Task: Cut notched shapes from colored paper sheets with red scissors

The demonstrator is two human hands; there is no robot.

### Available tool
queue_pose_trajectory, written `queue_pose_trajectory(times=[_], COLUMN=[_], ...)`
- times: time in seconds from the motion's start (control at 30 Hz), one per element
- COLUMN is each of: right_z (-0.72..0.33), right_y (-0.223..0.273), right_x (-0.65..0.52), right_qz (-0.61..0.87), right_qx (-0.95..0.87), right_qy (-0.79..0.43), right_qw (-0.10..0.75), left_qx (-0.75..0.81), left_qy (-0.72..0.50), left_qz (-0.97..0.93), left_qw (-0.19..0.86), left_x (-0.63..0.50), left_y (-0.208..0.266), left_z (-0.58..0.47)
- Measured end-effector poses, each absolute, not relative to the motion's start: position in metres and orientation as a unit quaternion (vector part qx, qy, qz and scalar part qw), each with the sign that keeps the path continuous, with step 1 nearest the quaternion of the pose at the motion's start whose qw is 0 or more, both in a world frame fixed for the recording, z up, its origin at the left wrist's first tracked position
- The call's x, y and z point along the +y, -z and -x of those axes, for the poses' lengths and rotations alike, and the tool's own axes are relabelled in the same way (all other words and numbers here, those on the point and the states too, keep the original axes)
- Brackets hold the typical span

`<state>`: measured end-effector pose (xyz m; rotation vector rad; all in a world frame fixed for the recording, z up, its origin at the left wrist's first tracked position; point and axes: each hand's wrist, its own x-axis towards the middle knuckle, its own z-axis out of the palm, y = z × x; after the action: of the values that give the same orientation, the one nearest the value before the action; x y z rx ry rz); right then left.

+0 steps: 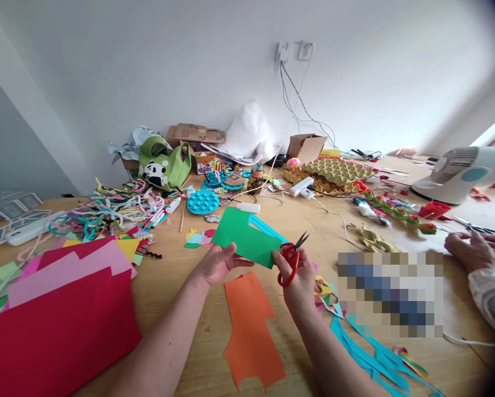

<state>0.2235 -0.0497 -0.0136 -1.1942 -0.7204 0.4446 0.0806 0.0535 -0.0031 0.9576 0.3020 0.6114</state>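
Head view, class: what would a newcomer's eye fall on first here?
Probably the bright green paper at the centre, held by the left hand, with red-handled scissors in the right hand beside it. Next might come the large red sheet at the lower left and the orange paper lying on the table below the green one. Farther back, left of centre, sits a green bag with a panda design.

head view, forward-down over table (210,333)

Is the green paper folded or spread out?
Spread out: the green paper shows one flat face, without a visible crease, held between the left hand and right hand.
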Motion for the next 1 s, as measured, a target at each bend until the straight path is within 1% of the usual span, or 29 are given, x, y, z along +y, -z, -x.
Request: queue_pose_trajectory(times=[0.17, 0.37, 0.47, 0.57, 0.73, 0.83, 1.0], right_z=[-0.222, -0.222, -0.222, -0.223, -0.225, -0.224, -0.226], right_y=[0.010, 0.010, 0.016, 0.021, 0.024, 0.025, 0.026], right_x=[-0.051, -0.048, -0.045, -0.044, -0.045, -0.045, -0.045], right_qz=[0.545, 0.544, 0.526, 0.534, 0.571, 0.577, 0.574], right_qx=[-0.345, -0.353, -0.345, -0.356, -0.392, -0.401, -0.401], right_qy=[-0.209, -0.247, -0.262, -0.233, -0.172, -0.159, -0.168], right_qw=[0.735, 0.720, 0.732, 0.731, 0.700, 0.693, 0.694], left_qx=[0.218, 0.224, 0.232, 0.245, 0.262, 0.290, 0.286], left_qy=[-0.311, -0.340, -0.346, -0.380, -0.444, -0.466, -0.482], left_qz=[-0.456, -0.446, -0.445, -0.444, -0.423, -0.396, -0.390], left_qw=[0.805, 0.797, 0.793, 0.774, 0.746, 0.736, 0.731], left_x=[0.045, 0.046, 0.044, 0.042, 0.048, 0.052, 0.054], left_y=[0.009, 0.012, 0.013, 0.012, 0.005, 0.003, 0.005], left_z=[-0.094, -0.094, -0.095, -0.096, -0.093, -0.091, -0.094])
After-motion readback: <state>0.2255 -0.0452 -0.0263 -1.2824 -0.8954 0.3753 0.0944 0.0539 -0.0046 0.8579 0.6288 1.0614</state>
